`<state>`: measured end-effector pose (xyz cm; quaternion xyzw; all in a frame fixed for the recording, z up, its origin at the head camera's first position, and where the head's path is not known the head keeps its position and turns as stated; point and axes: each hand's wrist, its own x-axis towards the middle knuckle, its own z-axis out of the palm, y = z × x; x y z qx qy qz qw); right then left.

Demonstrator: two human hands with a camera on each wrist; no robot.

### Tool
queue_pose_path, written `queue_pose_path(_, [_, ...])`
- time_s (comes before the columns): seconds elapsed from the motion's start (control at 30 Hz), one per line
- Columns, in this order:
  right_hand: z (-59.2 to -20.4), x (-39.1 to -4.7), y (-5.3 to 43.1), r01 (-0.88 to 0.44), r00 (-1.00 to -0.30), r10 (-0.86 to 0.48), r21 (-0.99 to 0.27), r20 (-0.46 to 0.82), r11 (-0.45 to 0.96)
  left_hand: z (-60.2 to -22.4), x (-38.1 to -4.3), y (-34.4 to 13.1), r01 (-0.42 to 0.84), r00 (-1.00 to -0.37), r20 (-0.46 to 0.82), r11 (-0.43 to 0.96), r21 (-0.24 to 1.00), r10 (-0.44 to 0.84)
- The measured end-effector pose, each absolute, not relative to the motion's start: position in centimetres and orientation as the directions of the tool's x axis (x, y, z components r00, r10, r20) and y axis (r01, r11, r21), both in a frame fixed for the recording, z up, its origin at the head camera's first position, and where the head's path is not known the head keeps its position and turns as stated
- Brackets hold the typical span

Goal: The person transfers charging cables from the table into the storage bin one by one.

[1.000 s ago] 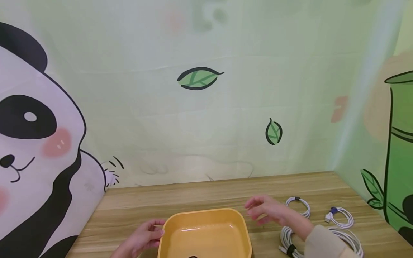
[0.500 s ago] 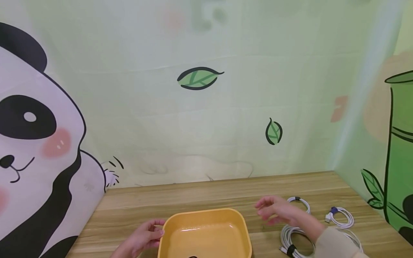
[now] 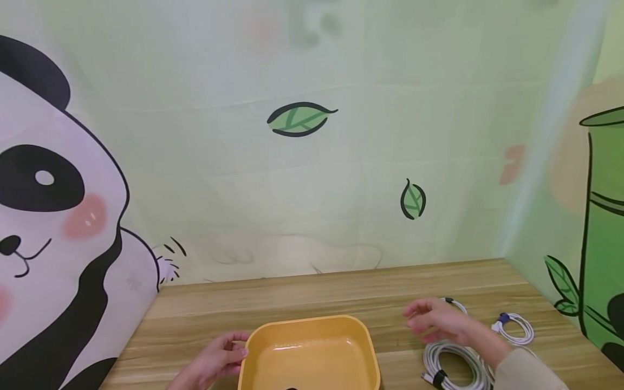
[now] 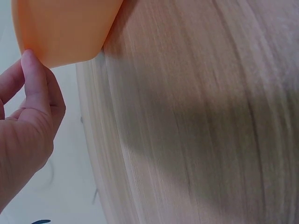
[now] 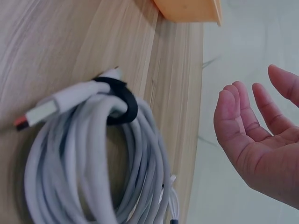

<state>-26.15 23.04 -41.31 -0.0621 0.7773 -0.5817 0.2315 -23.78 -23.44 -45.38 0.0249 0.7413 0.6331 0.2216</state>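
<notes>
- Your right hand (image 3: pixel 439 322) has moved rightward, fingers loosely bent, near the black-strapped USB cable coil (image 5: pixel 91 154).
- Your left hand (image 3: pixel 216 358) pinches the yellow tray (image 3: pixel 312 360) at its rim.

Yellow tray (image 3: pixel 312 357), whitish cable (image 5: pixel 93 154) (black strap (image 5: pixel 130 105))

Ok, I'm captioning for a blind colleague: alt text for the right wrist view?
A coiled pale cable with a plug and black strap lies on a wood-grain table, left of the empty right hand. Part of an orange-yellow tray shows at top.
</notes>
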Motion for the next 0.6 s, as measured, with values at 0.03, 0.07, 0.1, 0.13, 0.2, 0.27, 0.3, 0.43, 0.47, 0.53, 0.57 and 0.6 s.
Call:
queue_pose_path(0.03, [-41.3, -26.1, 23.2, 0.174, -0.885, -0.364, -0.933, -0.288, 0.316, -45.4, -23.8, -23.4, -0.244, -0.900, -0.297, 0.196, 0.950, 0.318])
queue_pose_path(0.07, [-41.4, -26.1, 23.4, 0.179, -0.887, -0.359, -0.932, -0.291, 0.315, -45.4, -23.8, -23.5, -0.246, -0.900, -0.298, 0.194, 0.950, 0.318])
queue_pose_path(0.1, [-41.4, -26.1, 23.5, 0.180, -0.887, -0.357, -0.932, -0.292, 0.316, -45.5, -23.8, -23.5, -0.245, -0.900, -0.297, 0.193, 0.950, 0.318])
queue_pose_path(0.13, [-41.5, -26.1, 23.7, 0.180, -0.887, -0.359, -0.932, -0.292, 0.314, -45.5, -23.8, -23.5, -0.244, -0.901, -0.295, 0.192, 0.951, 0.319])
queue_pose_path(0.2, [-41.6, -26.1, 24.0, 0.180, -0.887, -0.358, -0.934, -0.290, 0.310, -45.5, -23.8, -23.5, -0.241, -0.902, -0.292, 0.190, 0.952, 0.319])
queue_pose_path(0.27, [-41.7, -26.1, 24.2, 0.177, -0.887, -0.363, -0.937, -0.285, 0.302, -45.6, -23.8, -23.5, -0.238, -0.902, -0.288, 0.187, 0.953, 0.321])
queue_pose_path(0.3, [-41.7, -26.0, 24.3, 0.175, -0.888, -0.365, -0.938, -0.282, 0.299, -45.6, -23.8, -23.5, -0.237, -0.902, -0.287, 0.187, 0.954, 0.322])
queue_pose_path(0.43, [-41.9, -25.9, 24.6, 0.174, -0.889, -0.365, -0.941, -0.277, 0.290, -45.7, -23.8, -23.5, -0.234, -0.902, -0.284, 0.184, 0.955, 0.326])
queue_pose_path(0.47, [-42.0, -25.9, 24.6, 0.173, -0.890, -0.364, -0.941, -0.276, 0.290, -45.7, -23.8, -23.5, -0.234, -0.902, -0.284, 0.184, 0.955, 0.326])
queue_pose_path(0.53, [-42.1, -25.8, 24.8, 0.170, -0.892, -0.360, -0.942, -0.271, 0.289, -45.7, -23.8, -23.5, -0.232, -0.902, -0.282, 0.183, 0.955, 0.327])
queue_pose_path(0.57, [-42.2, -25.7, 24.9, 0.170, -0.893, -0.359, -0.942, -0.271, 0.288, -45.7, -23.8, -23.5, -0.231, -0.902, -0.280, 0.182, 0.956, 0.327])
queue_pose_path(0.6, [-42.2, -25.7, 25.0, 0.171, -0.894, -0.358, -0.943, -0.271, 0.287, -45.7, -23.8, -23.5, -0.230, -0.902, -0.280, 0.181, 0.956, 0.328])
